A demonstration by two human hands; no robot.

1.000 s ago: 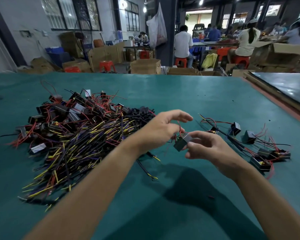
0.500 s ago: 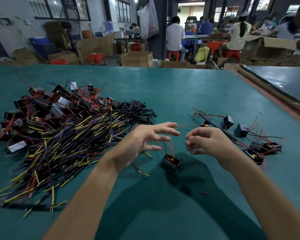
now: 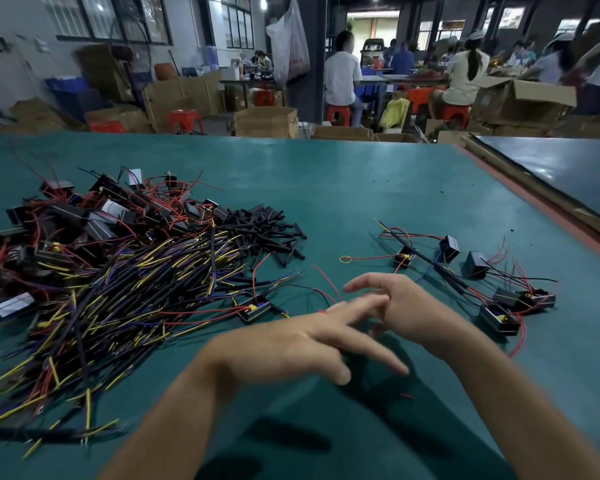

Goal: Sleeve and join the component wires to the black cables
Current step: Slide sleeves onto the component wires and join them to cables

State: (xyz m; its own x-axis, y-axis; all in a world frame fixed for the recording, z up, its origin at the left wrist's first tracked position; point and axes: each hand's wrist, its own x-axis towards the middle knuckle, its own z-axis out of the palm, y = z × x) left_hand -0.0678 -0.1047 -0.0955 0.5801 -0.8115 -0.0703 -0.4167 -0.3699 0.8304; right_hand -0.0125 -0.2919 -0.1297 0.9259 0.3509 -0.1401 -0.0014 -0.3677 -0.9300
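My left hand [image 3: 291, 344] hovers low over the green table [image 3: 326, 188] with its fingers spread and nothing in it. My right hand [image 3: 406, 306] sits just behind it, index finger stretched left; its thumb and inner fingers are hidden. One black box component [image 3: 255, 308] lies on the table left of my hands, its thin red and black wires trailing toward my fingertips. A heap of black cables [image 3: 118, 292] with yellow and purple ends fills the left. Black sleeves [image 3: 264, 233] lie piled beyond it.
More black box components with red wires [image 3: 84, 216] are heaped at the far left. A group of components with attached cables [image 3: 482, 289] lies to the right. A loose red wire [image 3: 368, 257] lies between. The table's right edge [image 3: 534, 209] runs diagonally. People sit working beyond the table.
The component left my hands and now lies on the table to the left. My left hand swung right with fingers spread, crossing in front of my right hand.
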